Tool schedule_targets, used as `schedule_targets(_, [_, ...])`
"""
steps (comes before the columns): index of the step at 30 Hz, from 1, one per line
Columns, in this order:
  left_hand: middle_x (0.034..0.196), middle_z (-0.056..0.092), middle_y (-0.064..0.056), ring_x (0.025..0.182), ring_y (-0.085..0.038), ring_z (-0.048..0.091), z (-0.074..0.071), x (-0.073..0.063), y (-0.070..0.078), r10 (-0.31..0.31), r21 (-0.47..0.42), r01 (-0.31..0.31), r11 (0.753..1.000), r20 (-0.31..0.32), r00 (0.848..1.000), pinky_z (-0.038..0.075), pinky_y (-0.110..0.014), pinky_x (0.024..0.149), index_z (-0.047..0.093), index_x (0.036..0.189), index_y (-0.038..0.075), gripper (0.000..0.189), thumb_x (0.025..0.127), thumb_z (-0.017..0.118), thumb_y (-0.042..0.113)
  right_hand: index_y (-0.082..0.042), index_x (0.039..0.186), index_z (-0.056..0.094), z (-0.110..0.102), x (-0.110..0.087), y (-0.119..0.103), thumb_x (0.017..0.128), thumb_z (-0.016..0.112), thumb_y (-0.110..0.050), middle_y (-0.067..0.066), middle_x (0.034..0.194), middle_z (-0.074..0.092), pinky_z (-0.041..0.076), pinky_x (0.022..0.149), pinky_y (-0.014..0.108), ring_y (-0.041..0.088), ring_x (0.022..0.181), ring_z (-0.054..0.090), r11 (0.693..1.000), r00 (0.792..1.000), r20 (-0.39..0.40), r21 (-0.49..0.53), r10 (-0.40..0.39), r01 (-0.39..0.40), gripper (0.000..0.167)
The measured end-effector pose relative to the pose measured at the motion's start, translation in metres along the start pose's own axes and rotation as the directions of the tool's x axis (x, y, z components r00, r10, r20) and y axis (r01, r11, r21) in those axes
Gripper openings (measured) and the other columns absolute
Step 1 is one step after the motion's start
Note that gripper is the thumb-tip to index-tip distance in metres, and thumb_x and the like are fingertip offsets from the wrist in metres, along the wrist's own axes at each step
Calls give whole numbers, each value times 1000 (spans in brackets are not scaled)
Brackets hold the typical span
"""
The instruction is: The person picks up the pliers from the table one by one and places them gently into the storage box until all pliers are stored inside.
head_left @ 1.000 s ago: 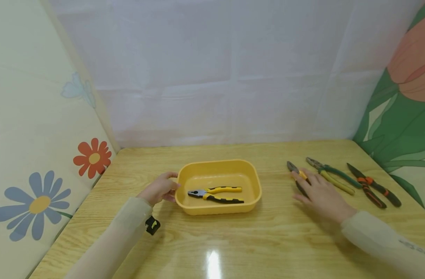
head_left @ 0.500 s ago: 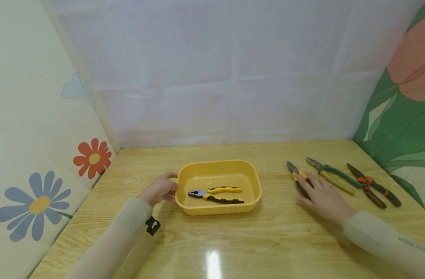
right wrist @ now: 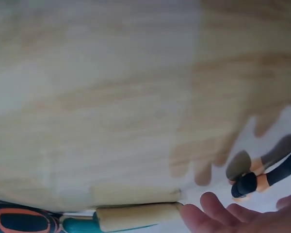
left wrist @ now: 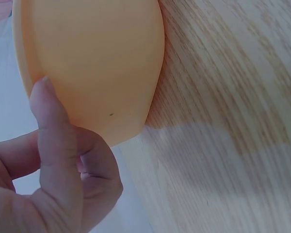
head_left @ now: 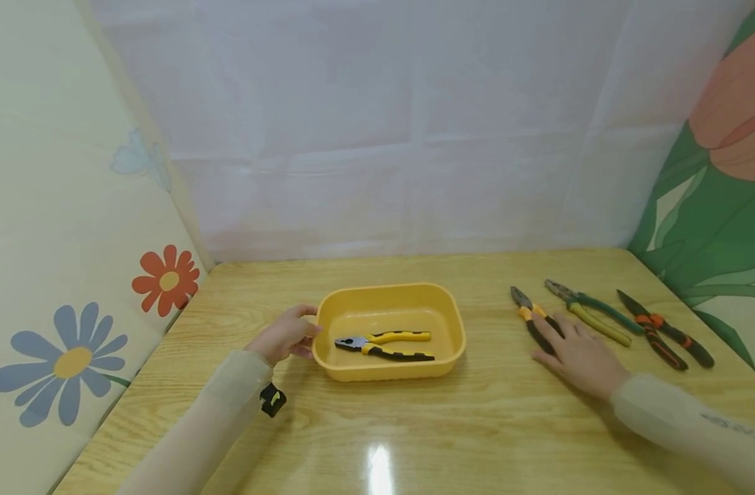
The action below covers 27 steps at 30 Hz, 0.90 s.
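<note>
My left hand [head_left: 281, 337] grips the left end of a yellow plastic tray [head_left: 386, 373]. In the left wrist view the thumb [left wrist: 53, 131] lies on the tray's rim side and the other fingers curl under it. Inside the tray lies a pair of yellow-and-black combination pliers [head_left: 351, 342]. My right hand [head_left: 582, 357] is spread over the table at right, fingers fairly straight. Its fingertips overlap the handles of orange-and-black pliers [head_left: 521, 298], which lie on the table. The right wrist view has those handles [right wrist: 281, 167] beside the fingertips.
Right of that hand are pliers with one green and one yellow handle [head_left: 600, 326]. Farther right lie black-and-orange pliers [head_left: 645, 321]. A pale cloth [head_left: 384, 172] hangs behind the wooden table [head_left: 452, 440], with flower-printed panels at both sides.
My right hand has drawn back slightly, right and toward the person, uncovering more of the orange-and-black pliers' handles. Left hand, tray and tools stay in place.
</note>
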<state>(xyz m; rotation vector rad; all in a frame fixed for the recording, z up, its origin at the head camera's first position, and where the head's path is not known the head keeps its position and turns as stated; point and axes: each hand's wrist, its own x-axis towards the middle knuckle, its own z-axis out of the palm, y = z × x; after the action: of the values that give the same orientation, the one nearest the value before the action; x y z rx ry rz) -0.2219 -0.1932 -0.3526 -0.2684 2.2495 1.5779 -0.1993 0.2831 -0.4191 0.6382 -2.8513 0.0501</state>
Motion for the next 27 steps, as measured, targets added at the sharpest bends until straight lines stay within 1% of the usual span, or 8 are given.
schedule_targets(5, [90,57,-15,64,-16,56,0,0,0,1,-1,-1,1000,3,1000,51,-23,50,30,145,-3,50,98,48,-1,4,144,40,4,-1,5,94,64,-35,42,127,44,44,82,66,60,106,49,1000,1000,0,26,-7,7,67])
schedule_targets(10, [87,57,-14,63,-15,56,0,1,0,4,-7,-4,1000,2,1000,51,-23,50,31,143,-2,49,98,48,-2,6,142,42,7,2,10,93,65,-32,40,121,48,44,85,64,57,103,51,999,998,-46,21,-47,48,65])
schedule_targets(13, [85,57,-13,62,-15,56,0,1,0,6,-8,-6,1000,4,1000,50,-23,49,32,143,-2,47,98,48,-2,6,140,43,8,3,11,93,65,-34,38,116,51,45,83,61,53,99,53,998,996,-68,10,-62,63,67])
schedule_targets(17, [84,57,-13,62,-15,56,0,0,0,8,-7,-8,1000,7,1000,50,-23,49,33,143,-2,47,98,47,-2,7,141,43,8,7,10,93,62,-43,32,106,54,47,77,56,45,89,54,998,996,-65,-14,-57,57,71])
schedule_targets(20, [84,57,-13,62,-15,56,0,0,0,6,-7,-6,1000,8,1000,51,-23,49,33,143,-2,47,98,47,-2,7,142,41,9,10,8,94,58,-48,29,102,53,47,76,55,41,86,53,998,997,-51,-37,-52,50,74])
schedule_targets(23, [85,57,-13,62,-15,56,0,0,0,3,-5,-3,1000,6,1000,51,-23,49,34,143,-1,47,98,48,-2,7,143,39,11,14,7,96,54,-50,31,105,52,47,78,56,43,90,53,999,999,-31,-43,-34,33,75])
schedule_targets(24, [86,57,-13,63,-15,57,0,0,1,3,-4,-3,1000,7,1000,51,-23,50,34,143,-1,47,98,48,-2,7,143,39,11,15,7,96,54,-50,32,108,51,46,79,57,46,93,52,999,999,-23,-31,-24,24,75])
schedule_targets(27, [89,58,-14,64,-15,57,0,-1,1,2,4,-2,1000,6,1000,51,-24,51,34,143,-1,47,98,48,-1,6,145,35,14,17,6,97,53,-48,36,120,46,46,76,63,53,104,48,999,1000,14,32,16,-16,75])
